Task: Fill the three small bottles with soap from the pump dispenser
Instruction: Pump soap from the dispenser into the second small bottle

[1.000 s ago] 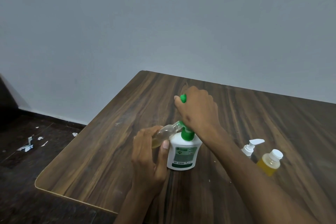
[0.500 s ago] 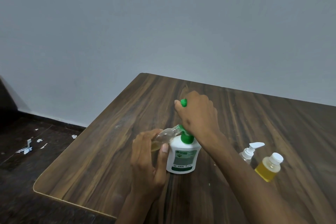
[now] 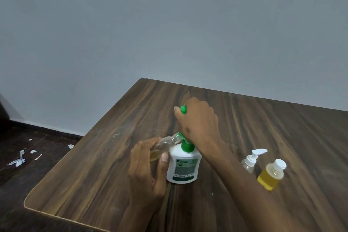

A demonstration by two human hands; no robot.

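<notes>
Now my right hand [image 3: 197,124] grips the pump dispenser [image 3: 183,165] head — left hand [image 3: 146,167] holds small bottle [image 3: 163,147] tilted at spout.

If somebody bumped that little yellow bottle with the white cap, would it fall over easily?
Probably not easily. The yellow bottle looks squat and mostly full, so its weight likely sits low. It stands free on the table, beside the small pump bottle, so a firm knock might slide it. If tipped, its round body would probably roll.

Bare table [image 3: 113,165] left of hands [image 3: 148,171]
</notes>
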